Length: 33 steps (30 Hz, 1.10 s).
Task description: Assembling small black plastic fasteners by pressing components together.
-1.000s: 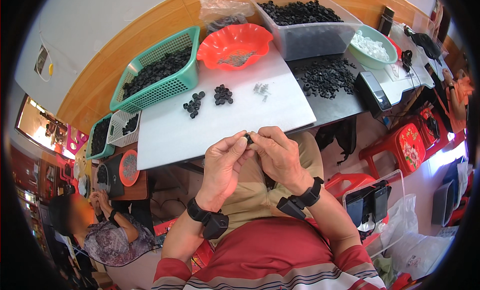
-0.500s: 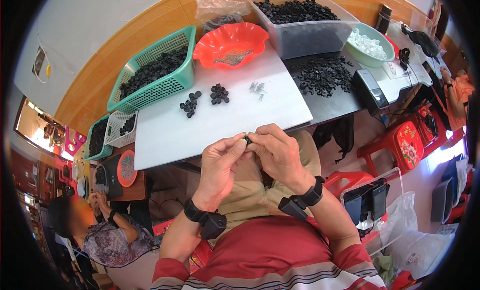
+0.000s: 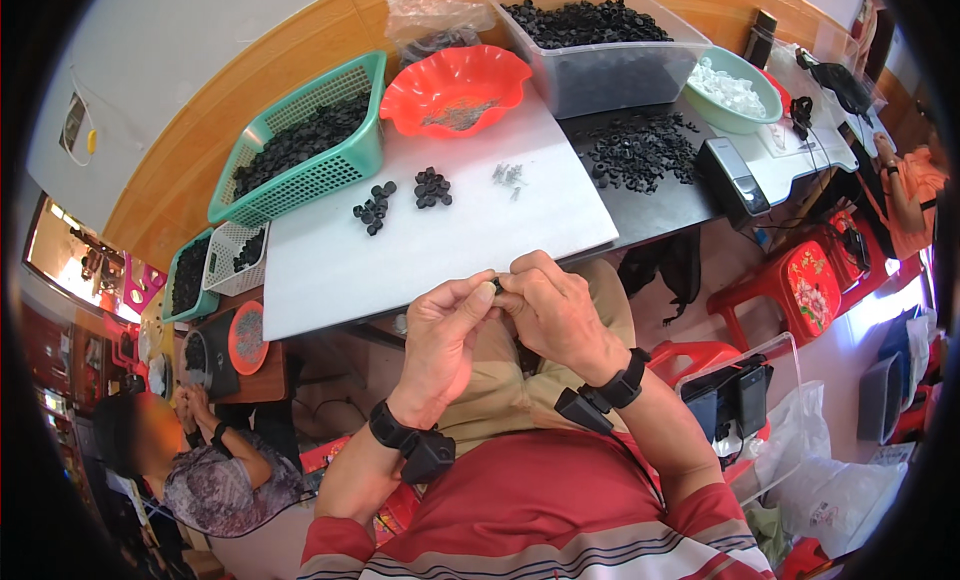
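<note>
Just off the front edge of a white board [image 3: 440,265], both my hands meet at the fingertips. My left hand [image 3: 445,330] pinches a small black plastic piece [image 3: 497,284] between thumb and forefinger. Closed on the same piece from the other side is my right hand [image 3: 562,315], whose fingers cover most of it. Farther back on the board lie two small heaps of black caps, a left heap [image 3: 374,210] and a right heap [image 3: 432,188]. Right of them is a little group of thin pale pins or screws [image 3: 508,178].
Behind the heaps stand a green basket [image 3: 290,192] of black parts, a red bowl [image 3: 455,65] of small metal pieces and a clear bin [image 3: 625,75]. Loose black parts [image 3: 640,150] cover the dark tabletop at right. A co-worker [image 3: 225,470] sits at left.
My hands stay together on the black piece, with the right fingers shifting slightly around it. The whole view has moved a little, so the table things appear slightly farther left.
</note>
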Tool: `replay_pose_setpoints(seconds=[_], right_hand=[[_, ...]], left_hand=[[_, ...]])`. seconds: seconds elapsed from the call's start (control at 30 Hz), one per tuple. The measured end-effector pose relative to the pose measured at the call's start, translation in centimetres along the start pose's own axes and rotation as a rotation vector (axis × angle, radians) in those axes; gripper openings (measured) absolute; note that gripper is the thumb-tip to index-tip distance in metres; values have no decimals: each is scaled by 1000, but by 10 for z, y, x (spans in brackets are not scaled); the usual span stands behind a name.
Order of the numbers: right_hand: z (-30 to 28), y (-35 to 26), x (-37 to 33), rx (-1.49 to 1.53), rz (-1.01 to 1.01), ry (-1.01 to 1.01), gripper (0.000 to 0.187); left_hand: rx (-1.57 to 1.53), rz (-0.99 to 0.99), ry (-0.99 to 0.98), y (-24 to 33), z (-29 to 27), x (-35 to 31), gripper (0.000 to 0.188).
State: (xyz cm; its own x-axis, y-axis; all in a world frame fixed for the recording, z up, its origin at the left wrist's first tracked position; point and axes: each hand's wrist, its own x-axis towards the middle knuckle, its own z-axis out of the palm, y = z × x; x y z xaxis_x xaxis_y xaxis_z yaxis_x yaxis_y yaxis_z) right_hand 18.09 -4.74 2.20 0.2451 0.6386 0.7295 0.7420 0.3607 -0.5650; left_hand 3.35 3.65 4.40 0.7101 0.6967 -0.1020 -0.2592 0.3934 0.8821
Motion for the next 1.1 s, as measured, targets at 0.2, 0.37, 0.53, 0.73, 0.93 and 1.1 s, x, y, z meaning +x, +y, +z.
replay_pose_setpoints(seconds=[0.2,0.37,0.53,0.73,0.93,1.1], right_hand=[[-3,2,6,80,61,-13,29],[-14,-3,18,207,157,-117,39],[-16,9,24,190,180,-106,34],[-6,23,31,223,241,-94,23],[-2,29,37,236,328,-111,18],[1,35,35,250,357,-105,16]], left_hand=[[6,7,-53,5,-7,2,19],[7,31,-55,10,-13,0,20],[-54,26,-12,14,-14,1,22],[33,109,24,10,-23,1,28],[322,227,93,13,-24,3,30],[451,316,79,12,-27,3,28]])
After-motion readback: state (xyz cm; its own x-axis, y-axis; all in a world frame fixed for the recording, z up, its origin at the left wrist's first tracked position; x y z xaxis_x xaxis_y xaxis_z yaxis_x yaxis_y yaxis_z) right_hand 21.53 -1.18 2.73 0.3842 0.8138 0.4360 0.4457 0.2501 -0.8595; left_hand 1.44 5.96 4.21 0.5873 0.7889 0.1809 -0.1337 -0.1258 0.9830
